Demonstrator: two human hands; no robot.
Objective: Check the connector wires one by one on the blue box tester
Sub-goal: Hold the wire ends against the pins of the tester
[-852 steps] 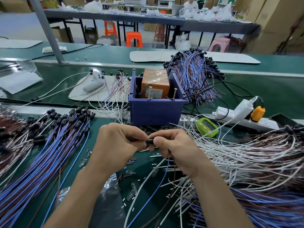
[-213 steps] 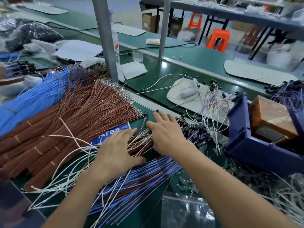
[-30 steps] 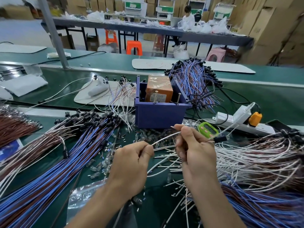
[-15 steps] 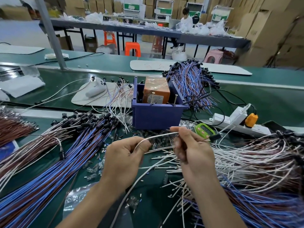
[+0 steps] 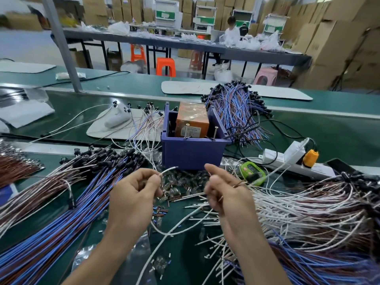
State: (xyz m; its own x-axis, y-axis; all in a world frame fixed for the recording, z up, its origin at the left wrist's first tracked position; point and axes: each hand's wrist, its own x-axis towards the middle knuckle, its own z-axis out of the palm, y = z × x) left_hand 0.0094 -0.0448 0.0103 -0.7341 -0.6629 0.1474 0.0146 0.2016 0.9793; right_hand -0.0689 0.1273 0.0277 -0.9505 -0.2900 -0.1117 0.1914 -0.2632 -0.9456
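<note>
The blue box tester (image 5: pixel 192 155) stands mid-bench with an orange block (image 5: pixel 192 120) inside and two metal pins (image 5: pixel 200 131) rising at its front rim. Just in front of it, my left hand (image 5: pixel 133 194) pinches a white wire (image 5: pixel 168 170) whose bare end points up toward the box. My right hand (image 5: pixel 224 192) pinches a thin brown wire end (image 5: pixel 239 184), fingers curled. The two hands are apart, a little below the box front.
Blue-and-brown wire bundles with black connectors (image 5: pixel 67 202) lie at left, a white and brown bundle (image 5: pixel 308 206) at right, another pile (image 5: pixel 236 112) behind the box. A green timer (image 5: pixel 251 171), power strip (image 5: pixel 287 159) and loose wire scraps (image 5: pixel 185 194) lie nearby.
My hands have drawn apart. The white wire that spanned both hands is now pinched by the left hand only, its end free; the right hand now holds a brown wire end.
</note>
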